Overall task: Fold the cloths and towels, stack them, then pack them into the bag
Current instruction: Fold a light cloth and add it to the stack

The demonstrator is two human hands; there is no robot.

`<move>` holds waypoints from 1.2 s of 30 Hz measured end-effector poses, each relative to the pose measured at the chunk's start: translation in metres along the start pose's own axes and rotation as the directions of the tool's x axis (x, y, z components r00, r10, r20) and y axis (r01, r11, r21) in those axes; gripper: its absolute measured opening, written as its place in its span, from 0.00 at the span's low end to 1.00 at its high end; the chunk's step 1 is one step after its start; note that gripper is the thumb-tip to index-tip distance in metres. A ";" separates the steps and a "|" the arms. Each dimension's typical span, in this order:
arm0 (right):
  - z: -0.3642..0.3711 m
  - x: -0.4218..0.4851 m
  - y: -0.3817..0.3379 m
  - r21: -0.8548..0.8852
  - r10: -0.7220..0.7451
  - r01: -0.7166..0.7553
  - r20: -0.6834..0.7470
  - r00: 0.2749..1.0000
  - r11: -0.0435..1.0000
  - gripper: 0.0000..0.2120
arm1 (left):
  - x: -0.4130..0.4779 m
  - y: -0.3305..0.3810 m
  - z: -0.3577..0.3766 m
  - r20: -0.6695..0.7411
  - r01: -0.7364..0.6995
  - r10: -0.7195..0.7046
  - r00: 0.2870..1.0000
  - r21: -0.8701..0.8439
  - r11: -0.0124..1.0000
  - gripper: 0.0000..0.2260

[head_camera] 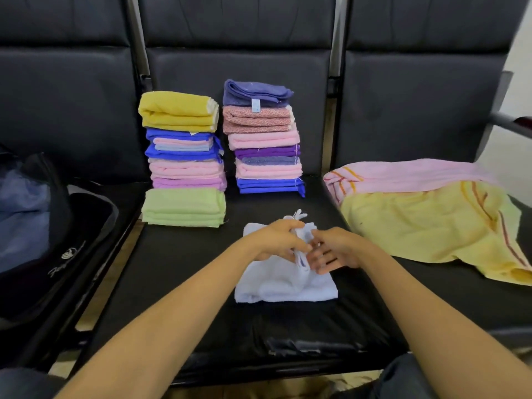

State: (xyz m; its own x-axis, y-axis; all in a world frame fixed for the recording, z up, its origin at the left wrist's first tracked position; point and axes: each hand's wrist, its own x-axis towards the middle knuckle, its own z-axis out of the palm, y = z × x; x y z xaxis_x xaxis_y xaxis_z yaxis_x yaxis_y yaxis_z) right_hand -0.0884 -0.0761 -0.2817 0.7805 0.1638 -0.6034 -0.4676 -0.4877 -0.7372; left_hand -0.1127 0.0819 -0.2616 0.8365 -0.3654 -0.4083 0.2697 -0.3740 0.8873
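A pale lavender-white cloth (285, 286) lies partly folded on the middle black seat (178, 283). My left hand (277, 240) grips a raised fold of it. My right hand (331, 250) meets it at the same fold, fingers extended against the cloth. Behind stand two stacks of folded cloths: the left stack (184, 159) topped by a yellow towel, the right stack (263, 136) topped by a blue-purple one. An open dark bag (43, 231) sits on the left seat. Unfolded pink (403, 175) and yellow (426, 226) towels lie on the right seat.
Black padded seat backs (239, 30) rise behind the stacks. A metal armrest (509, 122) shows at the far right. Floor is visible between the left and middle seats (109, 286). My knees are at the bottom corners.
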 end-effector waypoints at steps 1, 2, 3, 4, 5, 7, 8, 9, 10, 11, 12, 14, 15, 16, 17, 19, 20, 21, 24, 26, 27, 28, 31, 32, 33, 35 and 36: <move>-0.002 0.000 0.001 0.005 0.000 0.001 -0.008 1.000 1.000 0.23 | 0.004 -0.003 0.005 0.042 0.005 -0.003 0.999 -0.047 0.999 0.27; -0.004 0.001 0.002 0.008 0.002 -0.002 -0.015 1.000 1.000 0.24 | 0.007 -0.006 0.007 0.060 0.016 -0.010 0.998 -0.099 0.995 0.27; -0.005 0.002 0.003 0.010 0.008 -0.008 -0.021 1.000 1.000 0.25 | 0.008 -0.009 0.007 0.050 0.029 -0.022 0.999 -0.149 0.988 0.28; -0.005 0.003 0.003 0.010 0.014 -0.013 -0.018 1.000 1.000 0.25 | 0.009 -0.011 0.006 0.016 0.035 -0.032 0.999 -0.189 0.981 0.28; -0.005 0.003 0.003 -0.002 0.015 -0.015 -0.011 1.000 1.000 0.24 | 0.010 -0.013 0.002 -0.037 0.028 -0.037 0.999 -0.219 0.975 0.27; -0.003 0.002 0.004 -0.074 0.008 -0.008 -0.003 1.000 0.997 0.19 | 0.008 -0.019 -0.010 -0.159 -0.009 -0.028 0.987 -0.229 0.973 0.26; -0.001 0.001 0.005 -0.116 -0.001 0.000 -0.004 1.000 0.993 0.17 | 0.006 -0.024 -0.016 -0.220 -0.035 -0.007 0.975 -0.187 0.982 0.26; 0.001 0.001 0.005 -0.152 -0.013 0.010 -0.018 1.000 0.988 0.17 | 0.004 -0.031 -0.023 -0.290 -0.040 0.007 0.957 -0.106 0.994 0.27; 0.002 0.002 0.004 -0.193 -0.035 0.025 -0.049 0.998 0.981 0.19 | 0.002 -0.038 -0.030 -0.366 -0.007 0.009 0.931 0.007 1.000 0.27; 0.003 0.003 0.003 -0.241 -0.061 0.037 -0.091 0.994 0.970 0.21 | 0.000 -0.047 -0.036 -0.435 0.059 -0.002 0.900 0.117 0.991 0.28; 0.003 0.003 0.002 -0.283 -0.083 0.043 -0.131 0.988 0.958 0.23 | -0.002 -0.055 -0.041 -0.486 0.144 -0.035 0.873 0.188 0.971 0.29; 0.003 0.005 0.000 -0.295 -0.095 0.041 -0.168 0.981 0.954 0.24 | -0.007 -0.069 -0.044 -0.499 0.289 -0.167 0.850 0.177 0.941 0.33; 0.003 0.005 0.000 -0.287 -0.084 0.032 -0.168 0.982 0.957 0.24 | -0.008 -0.075 -0.044 -0.466 0.322 -0.232 0.854 0.123 0.939 0.32; 0.004 0.005 0.000 -0.292 -0.068 0.017 -0.162 0.984 0.956 0.25 | -0.010 -0.078 -0.043 -0.428 0.323 -0.270 0.863 0.055 0.945 0.29; 0.005 0.004 0.001 -0.312 -0.053 0.001 -0.157 0.986 0.950 0.25 | -0.010 -0.080 -0.042 -0.394 0.305 -0.287 0.873 -0.018 0.952 0.23; 0.007 0.004 0.003 -0.361 -0.043 -0.016 -0.156 0.987 0.932 0.26 | -0.009 -0.082 -0.040 -0.356 0.270 -0.298 0.886 -0.128 0.954 0.14; 0.008 0.004 0.003 -0.390 -0.048 -0.019 -0.161 0.986 0.921 0.26 | -0.009 -0.083 -0.038 -0.340 0.264 -0.305 0.890 -0.162 0.951 0.15; 0.008 0.004 0.003 -0.422 -0.056 -0.020 -0.168 0.984 0.906 0.26 | -0.009 -0.082 -0.037 -0.322 0.258 -0.313 0.894 -0.203 0.945 0.17; 0.009 0.004 0.001 -0.497 -0.073 -0.026 -0.179 0.981 0.867 0.27 | -0.013 -0.072 -0.033 -0.268 0.198 -0.307 0.913 -0.365 0.910 0.20; 0.011 0.001 -0.001 -0.521 -0.079 -0.021 -0.170 0.982 0.853 0.26 | -0.014 -0.060 -0.032 -0.230 0.137 -0.260 0.938 -0.442 0.887 0.23; 0.012 0.000 -0.001 -0.535 -0.085 -0.017 -0.165 0.983 0.845 0.25 | -0.016 -0.051 -0.032 -0.218 0.113 -0.228 0.949 -0.440 0.891 0.24; 0.012 0.000 -0.002 -0.536 -0.089 -0.007 -0.153 0.984 0.844 0.23 | -0.017 -0.041 -0.033 -0.224 0.090 -0.194 0.955 -0.405 0.910 0.25; 0.017 0.000 0.000 -0.320 -0.123 0.100 -0.054 0.991 0.942 0.13 | -0.024 -0.007 -0.036 -0.282 0.001 -0.064 0.957 -0.220 0.975 0.23; 0.019 0.000 0.000 -0.157 -0.121 0.116 -0.020 0.992 0.981 0.14 | -0.029 0.004 -0.037 -0.286 -0.034 -0.019 0.958 -0.180 0.983 0.20; 0.019 0.002 -0.001 0.017 -0.102 0.101 0.009 0.995 0.995 0.19 | -0.034 0.016 -0.039 -0.283 -0.064 0.015 0.959 -0.165 0.984 0.18; 0.018 0.004 -0.005 0.326 -0.020 -0.018 0.112 0.994 0.945 0.31 | -0.047 0.035 -0.044 -0.268 -0.096 0.045 0.962 -0.182 0.979 0.13; 0.019 0.005 -0.008 0.439 0.005 -0.095 0.201 0.980 0.894 0.34 | -0.053 0.041 -0.049 -0.269 -0.109 0.052 0.962 -0.203 0.973 0.11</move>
State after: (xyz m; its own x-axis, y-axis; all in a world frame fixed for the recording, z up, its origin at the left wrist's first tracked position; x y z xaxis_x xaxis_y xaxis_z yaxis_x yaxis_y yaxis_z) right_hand -0.0885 -0.0555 -0.2848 0.6788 0.3300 -0.6560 -0.6739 -0.0749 -0.7350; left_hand -0.1227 0.1281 -0.1925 0.9468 -0.1414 -0.2891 0.2679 -0.1513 0.9515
